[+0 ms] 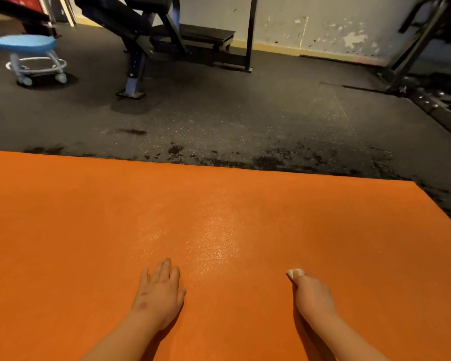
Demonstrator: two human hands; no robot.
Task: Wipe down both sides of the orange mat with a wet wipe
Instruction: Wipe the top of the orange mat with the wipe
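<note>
Looking down, took in the orange mat (89,217), spread flat on the dark floor (219,113) and filling the lower half of the view. Passed over, far left and well apart from the mat, a blue stool (24,44) on castors, then a black bench (141,35) a little further right, neither in the way of the work.

Found the left grip (160,293) laid palm down on the mat near its near edge, fingers straight and slightly spread, holding nothing. Judged that a brace: weight put there to pin the mat against creeping under the strokes.

Noted a damp sheen (214,243) just ahead and to the right of that hand, likely a strip gone over with moisture.

Found a small white wipe (295,272) in the right grip (313,295), fingers curled round it, only a folded end peeking out in front and touching the mat. Judged it bunched tight like that to press hard through the knuckles rather than skim.

Saw dark wet blotches (271,160) on the floor along the mat's far edge, thickest toward the right.

Reckoned the top side only partly done, with the right-hand corner looking dry, and the underside not yet reached, with the mat lying unturned. Expected the next strokes to call for a reach out rightward.
</note>
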